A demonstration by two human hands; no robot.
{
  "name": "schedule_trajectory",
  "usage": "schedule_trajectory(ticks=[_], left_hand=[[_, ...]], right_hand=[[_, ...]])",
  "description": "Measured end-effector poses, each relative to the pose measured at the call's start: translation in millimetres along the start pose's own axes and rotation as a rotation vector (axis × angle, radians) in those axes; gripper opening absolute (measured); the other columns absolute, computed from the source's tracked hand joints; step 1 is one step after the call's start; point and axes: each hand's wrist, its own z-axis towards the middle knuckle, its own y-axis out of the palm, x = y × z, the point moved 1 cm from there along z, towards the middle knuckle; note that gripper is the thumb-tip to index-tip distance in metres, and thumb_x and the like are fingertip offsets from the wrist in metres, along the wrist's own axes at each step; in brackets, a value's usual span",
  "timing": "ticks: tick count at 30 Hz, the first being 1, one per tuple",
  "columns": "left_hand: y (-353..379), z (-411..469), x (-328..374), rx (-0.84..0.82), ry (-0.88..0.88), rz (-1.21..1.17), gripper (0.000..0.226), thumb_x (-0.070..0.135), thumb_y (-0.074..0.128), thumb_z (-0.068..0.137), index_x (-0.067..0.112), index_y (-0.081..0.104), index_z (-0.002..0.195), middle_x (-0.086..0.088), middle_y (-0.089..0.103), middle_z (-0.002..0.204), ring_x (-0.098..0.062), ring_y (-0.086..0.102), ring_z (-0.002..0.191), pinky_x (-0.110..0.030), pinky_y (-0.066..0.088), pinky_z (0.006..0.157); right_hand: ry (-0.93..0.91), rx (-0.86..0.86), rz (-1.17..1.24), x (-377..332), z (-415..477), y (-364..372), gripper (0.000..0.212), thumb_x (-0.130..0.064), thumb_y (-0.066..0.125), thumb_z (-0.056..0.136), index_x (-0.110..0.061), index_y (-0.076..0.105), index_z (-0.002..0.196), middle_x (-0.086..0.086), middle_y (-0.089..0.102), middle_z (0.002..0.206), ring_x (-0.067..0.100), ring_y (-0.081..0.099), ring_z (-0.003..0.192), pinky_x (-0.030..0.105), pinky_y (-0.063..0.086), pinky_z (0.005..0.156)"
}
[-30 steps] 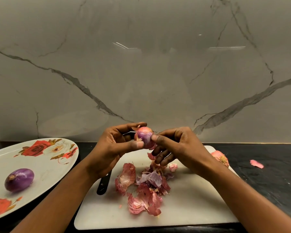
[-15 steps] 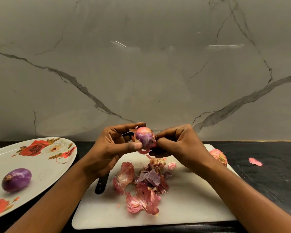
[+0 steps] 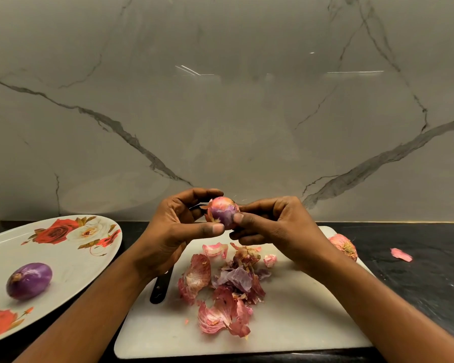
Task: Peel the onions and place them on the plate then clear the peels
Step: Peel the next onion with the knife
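Both hands hold a small red onion (image 3: 222, 212) in the air above the white cutting board (image 3: 299, 323). It is partly peeled, with purple flesh showing and pink skin on top. My left hand (image 3: 178, 226) grips it between thumb and fingers. My right hand (image 3: 275, 224) pinches it from the right side with thumb on its front. A heap of pink and purple peels (image 3: 220, 286) lies on the board below. One peeled purple onion (image 3: 29, 280) rests on the flowered white plate (image 3: 71, 258) at the left. An unpeeled onion (image 3: 345, 247) sits at the board's right edge.
A black knife handle (image 3: 161, 289) lies on the board's left side, partly under my left wrist. A single loose peel (image 3: 401, 254) lies on the dark counter (image 3: 417, 279) at the right. A marble wall stands close behind.
The onion has been turned between my fingers, showing more purple flesh. My right thumb moved onto its front. One more peel lies on the board under the hands.
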Motion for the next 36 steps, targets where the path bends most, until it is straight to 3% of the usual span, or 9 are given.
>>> schedule_trajectory(ticks=[4,10,19,25,28,31,36], left_hand=[[0.0,0.0,0.3,0.0,-0.005,0.009,0.064,0.011,0.092,0.059,0.016,0.074,0.12,-0.01,0.073,0.124,-0.034,0.07,0.117,-0.036,0.063,0.085],[0.5,0.2,-0.7,-0.009,0.017,0.044,0.06,0.011,0.093,0.057,0.021,0.077,0.114,-0.009,0.074,0.121,-0.036,0.069,0.119,-0.041,0.063,0.09],[1.1,0.3,-0.2,-0.012,0.003,-0.013,0.06,0.01,0.091,0.058,0.019,0.075,0.116,-0.01,0.072,0.124,-0.036,0.07,0.117,-0.036,0.062,0.085],[-0.2,-0.1,0.2,-0.011,-0.01,-0.099,0.062,0.006,0.086,0.069,0.006,0.066,0.128,-0.019,0.07,0.129,-0.042,0.069,0.119,-0.04,0.063,0.091],[1.2,0.4,0.9,-0.011,-0.006,-0.171,0.049,-0.003,0.07,0.081,0.002,0.065,0.13,-0.021,0.071,0.129,-0.041,0.071,0.116,-0.038,0.064,0.089],[-0.6,1.5,1.9,-0.001,-0.023,-0.246,0.047,-0.003,0.063,0.083,0.005,0.069,0.129,-0.021,0.07,0.129,-0.038,0.073,0.113,-0.034,0.065,0.085],[-1.4,1.8,1.2,0.007,-0.036,-0.25,0.053,-0.002,0.068,0.082,0.011,0.071,0.133,-0.021,0.067,0.136,-0.042,0.07,0.118,-0.041,0.063,0.094]], right_hand=[[0.023,0.006,0.036,-0.3,-0.7,-0.9,0.024,-0.007,0.076,0.092,-0.005,0.078,0.115,0.015,0.081,0.097,0.03,0.081,0.09,0.032,0.066,0.079],[0.041,0.008,0.047,-0.8,0.3,-0.6,0.022,-0.012,0.077,0.092,-0.004,0.078,0.112,0.016,0.081,0.096,0.031,0.081,0.09,0.034,0.066,0.08],[-0.038,0.056,-0.032,2.4,0.1,-1.0,0.018,-0.004,0.077,0.091,-0.007,0.079,0.109,0.012,0.082,0.09,0.027,0.081,0.084,0.032,0.066,0.076],[-0.069,0.09,-0.03,1.3,0.5,-2.7,0.015,0.001,0.071,0.095,-0.009,0.08,0.103,0.012,0.082,0.088,0.028,0.081,0.082,0.032,0.066,0.074],[-0.057,0.124,-0.009,1.0,1.4,-5.6,0.015,0.003,0.068,0.096,-0.004,0.08,0.104,0.015,0.081,0.088,0.029,0.081,0.082,0.032,0.066,0.073],[-0.041,0.138,-0.022,1.9,2.2,-6.2,0.016,0.004,0.066,0.098,-0.002,0.08,0.102,0.016,0.08,0.087,0.031,0.08,0.079,0.032,0.066,0.07],[-0.02,0.077,-0.077,2.2,1.9,-3.6,0.016,-0.008,0.066,0.101,-0.002,0.081,0.103,0.014,0.08,0.09,0.031,0.08,0.081,0.037,0.067,0.072]])
